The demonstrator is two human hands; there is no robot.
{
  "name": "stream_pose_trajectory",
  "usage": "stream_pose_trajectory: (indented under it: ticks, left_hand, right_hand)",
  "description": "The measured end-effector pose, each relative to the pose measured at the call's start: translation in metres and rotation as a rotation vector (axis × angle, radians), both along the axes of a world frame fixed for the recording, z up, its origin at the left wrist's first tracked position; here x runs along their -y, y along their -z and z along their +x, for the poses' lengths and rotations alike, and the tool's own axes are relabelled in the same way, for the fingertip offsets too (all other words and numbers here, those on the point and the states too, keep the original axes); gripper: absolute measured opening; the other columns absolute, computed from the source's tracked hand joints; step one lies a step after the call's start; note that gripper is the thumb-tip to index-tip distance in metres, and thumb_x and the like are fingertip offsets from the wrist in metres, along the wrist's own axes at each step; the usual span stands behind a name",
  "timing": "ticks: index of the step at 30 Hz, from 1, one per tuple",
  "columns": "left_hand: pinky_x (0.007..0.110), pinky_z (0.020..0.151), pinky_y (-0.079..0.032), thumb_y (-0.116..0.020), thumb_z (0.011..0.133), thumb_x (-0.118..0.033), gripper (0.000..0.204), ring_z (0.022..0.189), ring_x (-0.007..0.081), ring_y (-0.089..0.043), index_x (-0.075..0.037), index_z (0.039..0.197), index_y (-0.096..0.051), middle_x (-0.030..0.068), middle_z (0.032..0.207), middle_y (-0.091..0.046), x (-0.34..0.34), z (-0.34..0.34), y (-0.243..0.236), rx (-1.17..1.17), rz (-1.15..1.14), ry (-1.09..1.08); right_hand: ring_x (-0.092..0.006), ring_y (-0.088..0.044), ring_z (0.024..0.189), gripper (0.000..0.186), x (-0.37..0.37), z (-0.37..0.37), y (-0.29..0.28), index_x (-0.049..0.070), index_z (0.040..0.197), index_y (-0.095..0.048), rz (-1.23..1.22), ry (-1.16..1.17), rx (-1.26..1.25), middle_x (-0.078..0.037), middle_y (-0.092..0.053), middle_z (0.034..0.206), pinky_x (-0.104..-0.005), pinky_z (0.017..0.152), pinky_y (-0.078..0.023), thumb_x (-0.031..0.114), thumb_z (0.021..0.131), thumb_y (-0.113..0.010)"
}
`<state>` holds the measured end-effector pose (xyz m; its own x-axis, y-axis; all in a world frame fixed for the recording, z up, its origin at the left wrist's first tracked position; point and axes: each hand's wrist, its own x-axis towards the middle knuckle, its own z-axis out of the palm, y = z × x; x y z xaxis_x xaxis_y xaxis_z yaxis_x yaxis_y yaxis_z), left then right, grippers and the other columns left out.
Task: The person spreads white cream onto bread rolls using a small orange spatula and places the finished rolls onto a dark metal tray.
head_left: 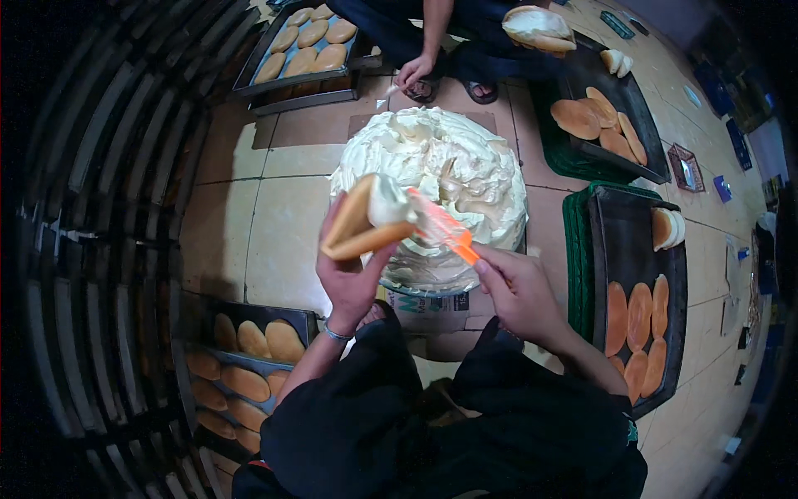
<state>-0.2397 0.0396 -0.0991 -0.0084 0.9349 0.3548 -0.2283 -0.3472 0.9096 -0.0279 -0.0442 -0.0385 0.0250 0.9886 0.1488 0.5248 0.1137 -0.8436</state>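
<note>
A split bread bun [353,223] is held open in my left hand [345,287], its fingers wrapped round the outside. White cream [386,202] sits inside the bun's opening. My right hand [524,291] grips the handle of an orange spatula [445,226], whose blade is smeared with cream and reaches toward the bun. Beneath both hands stands a wide round tub heaped with white cream [432,141], its surface uneven and scooped. Whether the blade touches the bun's cream is blurred.
Trays of buns stand at the far left [239,90], near left [312,326], and on the right [598,291]. Another dark tray [657,166] holds buns at the far right. Across the tub, a co-worker's hand [416,71] holds a small tool. Dark slatted racks [100,249] line the left side.
</note>
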Motion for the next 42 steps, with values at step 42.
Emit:
stream_pose_trajectory:
  ticks: [42]
  left_hand:
    - [0.045, 0.109, -0.043, -0.049, 0.103, -0.025, 0.039, 0.124, 0.0283, -0.056, -0.003, 0.135, -0.048, 0.0154, 0.134, -0.057, 0.001, -0.026, 0.012, 0.913, -0.803, 0.754]
  right_hand:
    - [-0.0322, -0.064, 0.079, 0.04, 0.164, 0.107, 0.212, 0.003, 0.126, -0.06, 0.146, 0.331, 0.533, -0.016, -0.063, 0.092, -0.0405, 0.067, -0.053, -0.001, 0.087, -0.062]
